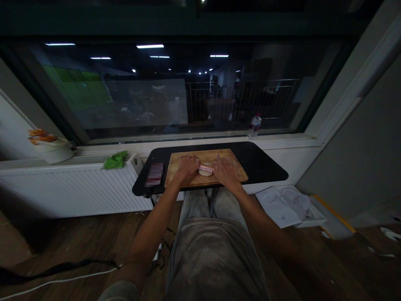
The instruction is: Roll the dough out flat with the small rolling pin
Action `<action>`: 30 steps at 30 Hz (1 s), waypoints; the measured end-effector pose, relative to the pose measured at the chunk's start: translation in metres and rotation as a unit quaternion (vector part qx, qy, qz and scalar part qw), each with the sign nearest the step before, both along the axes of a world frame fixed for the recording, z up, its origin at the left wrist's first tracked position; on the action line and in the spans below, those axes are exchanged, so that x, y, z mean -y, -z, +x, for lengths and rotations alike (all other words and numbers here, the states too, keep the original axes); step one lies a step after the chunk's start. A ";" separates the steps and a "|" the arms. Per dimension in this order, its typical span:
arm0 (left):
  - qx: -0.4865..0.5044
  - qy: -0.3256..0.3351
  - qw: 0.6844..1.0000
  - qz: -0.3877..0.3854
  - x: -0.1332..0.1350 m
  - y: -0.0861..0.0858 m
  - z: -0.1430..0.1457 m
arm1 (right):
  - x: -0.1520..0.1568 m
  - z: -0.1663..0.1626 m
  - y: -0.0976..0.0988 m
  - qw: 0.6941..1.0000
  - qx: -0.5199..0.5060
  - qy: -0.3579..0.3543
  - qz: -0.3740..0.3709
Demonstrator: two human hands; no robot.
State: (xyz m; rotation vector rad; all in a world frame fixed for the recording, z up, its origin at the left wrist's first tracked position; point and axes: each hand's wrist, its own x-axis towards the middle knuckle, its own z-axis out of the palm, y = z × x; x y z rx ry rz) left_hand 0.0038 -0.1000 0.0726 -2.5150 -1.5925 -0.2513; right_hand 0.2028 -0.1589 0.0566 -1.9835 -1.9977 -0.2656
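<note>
A short rolling pin (206, 168) lies crosswise over a pale, flattened round of dough (206, 173) on a wooden cutting board (175, 175). At the pin's left end is my left hand (189, 166), its fingers bent over it. My right hand (226, 170) bears on the right end, with its fingers reaching forward above the board. Both hands cover the ends of the pin, so only its middle part shows. The board rests on a small black table (266, 167).
Left on the table is a blurred dark rectangular item (154, 174). A green cloth (115, 160) and a white pot (53, 149) sit on the radiator (78, 188). A plastic bottle (255, 126) stands on the windowsill. White packaging (288, 207) lies on the floor at right.
</note>
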 end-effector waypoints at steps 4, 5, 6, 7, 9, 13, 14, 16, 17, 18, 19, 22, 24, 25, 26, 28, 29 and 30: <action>-0.001 -0.033 0.999 -0.016 -0.002 -0.001 0.004 | 0.023 -0.016 0.003 0.999 -0.011 0.030 -0.002; -0.003 -0.019 1.000 -0.011 -0.002 -0.001 0.004 | 0.027 -0.019 0.004 0.999 -0.009 0.032 -0.001; -0.009 0.003 1.000 -0.003 -0.003 0.000 0.004 | 0.030 -0.022 0.006 0.999 -0.008 0.032 0.003; -0.018 0.026 0.999 0.005 -0.003 0.000 0.003 | 0.032 -0.023 0.007 1.000 -0.006 0.030 0.006; -0.038 0.050 0.998 0.021 -0.003 0.002 0.003 | 0.032 -0.023 0.009 1.000 -0.008 0.029 0.009; -0.048 0.027 0.998 0.038 0.000 0.005 0.001 | 0.013 -0.010 0.008 1.000 -0.016 0.024 0.007; -0.044 0.024 0.998 0.044 0.002 0.006 0.001 | 0.006 -0.005 0.007 1.000 -0.014 0.016 0.000; -0.031 0.022 0.998 0.051 0.004 0.007 0.002 | -0.009 0.005 0.003 1.000 -0.005 -0.001 -0.024; -0.022 0.019 0.998 0.051 0.005 0.008 0.002 | -0.017 0.010 0.002 0.999 -0.003 -0.007 -0.043; -0.009 0.015 0.999 0.048 0.005 0.008 0.004 | -0.025 0.015 0.000 0.998 -0.002 -0.016 -0.059; 0.007 0.007 0.999 0.044 0.004 0.008 0.005 | -0.032 0.019 -0.001 0.997 -0.001 -0.027 -0.072; 0.055 -0.020 0.998 0.023 -0.001 0.006 0.011 | -0.052 0.028 -0.005 0.994 0.001 -0.049 -0.099; 0.064 -0.024 0.998 0.014 -0.004 0.006 0.013 | -0.062 0.031 -0.007 0.992 0.003 -0.057 -0.117; 0.061 -0.022 0.998 0.013 -0.005 0.006 0.014 | -0.067 0.032 -0.008 0.990 0.001 -0.058 -0.127; 0.055 -0.016 0.998 0.013 -0.006 0.006 0.014 | -0.071 0.033 -0.009 0.989 0.000 -0.059 -0.136; 0.036 -0.004 0.999 0.012 -0.006 0.007 0.014 | -0.078 0.033 -0.013 0.988 -0.001 -0.065 -0.143; 0.026 -0.001 1.000 0.012 -0.005 0.007 0.014 | -0.080 0.034 -0.015 0.987 0.000 -0.071 -0.142; 0.017 0.000 1.000 0.012 -0.003 0.007 0.014 | -0.083 0.034 -0.017 0.987 0.004 -0.076 -0.139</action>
